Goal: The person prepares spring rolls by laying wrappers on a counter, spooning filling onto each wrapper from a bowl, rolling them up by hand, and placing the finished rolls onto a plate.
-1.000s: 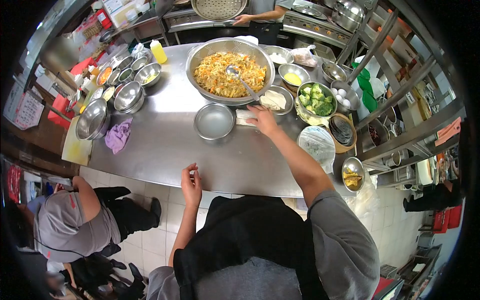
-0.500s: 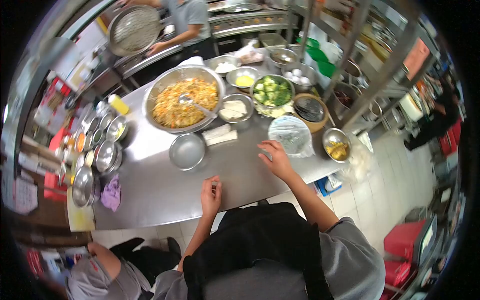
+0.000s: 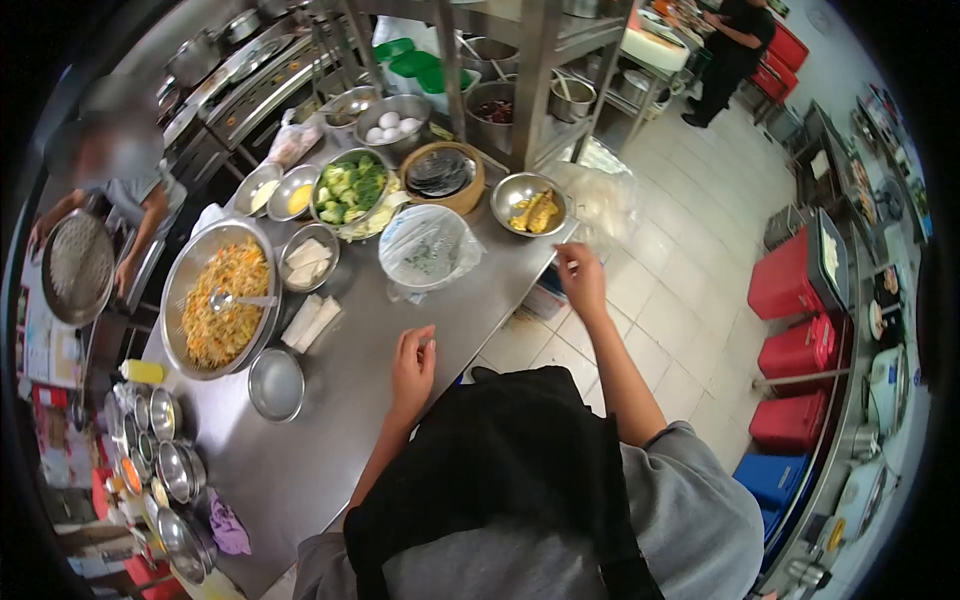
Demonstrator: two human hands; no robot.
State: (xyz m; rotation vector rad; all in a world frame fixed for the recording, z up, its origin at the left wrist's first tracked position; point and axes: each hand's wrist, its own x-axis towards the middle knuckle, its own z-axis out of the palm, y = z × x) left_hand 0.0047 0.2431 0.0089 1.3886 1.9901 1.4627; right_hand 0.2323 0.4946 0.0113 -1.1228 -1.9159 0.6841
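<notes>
My left hand (image 3: 412, 372) hovers over the steel table's near edge, fingers loosely bent and apart, holding nothing. Past the table's right edge, my right hand (image 3: 583, 276) is in the air with nothing visible in its loosely curled fingers. Closest to it is a steel bowl (image 3: 507, 222) with yellow food pieces (image 3: 537, 211). A bowl covered in clear plastic (image 3: 428, 247) lies between my hands, farther back. Left of it are wrapped white rolls (image 3: 312, 322), a bowl of pale slabs (image 3: 308, 262) and a steel bowl (image 3: 276, 385) with a greyish inside.
A large colander (image 3: 176, 325) holds shredded mixed food and a ladle. Broccoli (image 3: 349, 190), eggs (image 3: 391, 127) and a round wooden container (image 3: 478, 190) stand at the back. A metal shelf post (image 3: 533, 85) rises behind. One person (image 3: 140, 190) carries a wide pan; another (image 3: 735, 55) stands far right.
My view and body have turned right. My right hand has moved from over the table to past its right edge, near the bowl of yellow pieces, its fingers more curled.
</notes>
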